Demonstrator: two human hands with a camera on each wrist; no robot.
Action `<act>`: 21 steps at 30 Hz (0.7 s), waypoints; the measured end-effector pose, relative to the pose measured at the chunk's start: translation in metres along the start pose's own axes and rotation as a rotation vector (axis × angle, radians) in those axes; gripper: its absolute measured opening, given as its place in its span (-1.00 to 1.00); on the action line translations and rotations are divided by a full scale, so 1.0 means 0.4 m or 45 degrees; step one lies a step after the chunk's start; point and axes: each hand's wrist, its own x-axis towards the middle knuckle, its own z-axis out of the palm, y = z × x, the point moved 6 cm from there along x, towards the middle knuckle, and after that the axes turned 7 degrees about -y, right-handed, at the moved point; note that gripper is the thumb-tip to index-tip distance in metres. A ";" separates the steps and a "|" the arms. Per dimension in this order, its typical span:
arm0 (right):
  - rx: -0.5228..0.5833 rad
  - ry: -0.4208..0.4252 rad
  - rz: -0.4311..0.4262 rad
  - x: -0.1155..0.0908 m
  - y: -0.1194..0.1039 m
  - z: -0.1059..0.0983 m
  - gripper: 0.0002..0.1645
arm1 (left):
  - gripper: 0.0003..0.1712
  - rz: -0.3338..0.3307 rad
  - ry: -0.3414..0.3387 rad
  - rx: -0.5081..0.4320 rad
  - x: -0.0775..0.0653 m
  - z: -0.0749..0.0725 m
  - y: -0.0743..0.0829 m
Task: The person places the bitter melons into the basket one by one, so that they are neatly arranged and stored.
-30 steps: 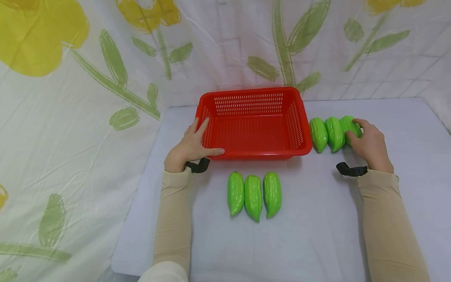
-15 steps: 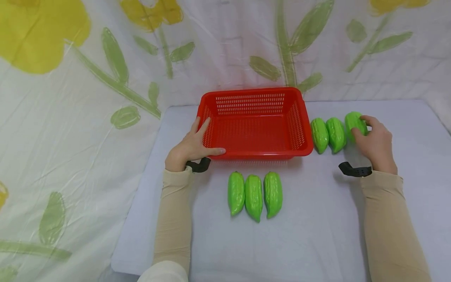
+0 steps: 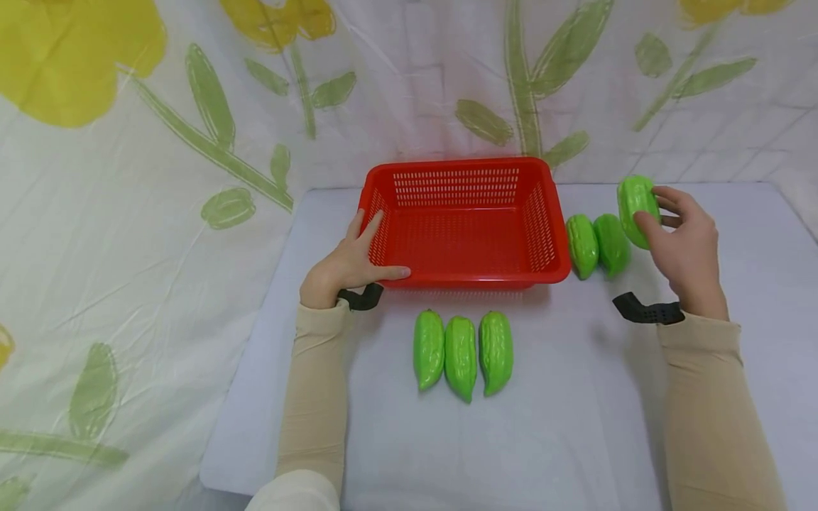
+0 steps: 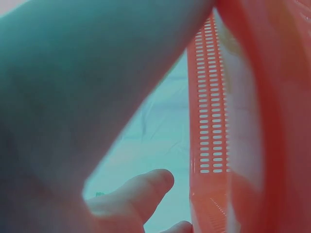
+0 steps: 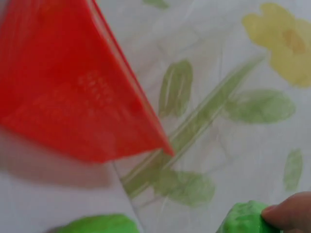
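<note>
My right hand (image 3: 690, 248) holds up a glossy, ridged green bitter melon (image 3: 636, 206) between thumb and fingers, above the table. In the right wrist view, the held bitter melon (image 5: 248, 218) shows at the bottom edge with a fingertip on it. Two more bitter melons (image 3: 582, 246) lie between that hand and the red plastic basket (image 3: 469, 278). My left hand (image 3: 345, 268) rests spread on the basket's front left corner, its thumb along the front rim and its fingers straight at the left side. The basket has slotted walls, and its inside shows bare.
Three bitter melons (image 3: 460, 358) lie side by side in front of the basket. The white table (image 3: 562, 440) ends at the back against a flower-printed curtain (image 3: 409, 85), which also hangs along the left.
My right hand has pulled the rightmost bitter melon away from the other two and lifted it off the table. My left hand has stayed on the basket.
</note>
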 end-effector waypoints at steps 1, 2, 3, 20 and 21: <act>0.030 -0.008 -0.007 -0.004 -0.009 0.003 -0.33 | 0.43 -0.005 -0.003 0.000 0.000 0.000 -0.001; 0.062 -0.017 -0.016 -0.009 -0.020 0.008 -0.33 | 0.42 -0.011 -0.006 0.002 0.000 0.001 -0.002; 0.087 -0.025 -0.025 -0.013 -0.030 0.012 -0.34 | 0.42 -0.015 -0.009 0.002 0.001 0.001 -0.002; 0.151 -0.175 -0.224 -0.076 -0.184 0.139 -0.39 | 0.43 -0.017 -0.006 0.002 0.006 0.002 -0.005; 0.147 -0.185 -0.229 -0.075 -0.189 0.148 -0.39 | 0.42 -0.017 -0.004 0.003 0.006 0.001 -0.005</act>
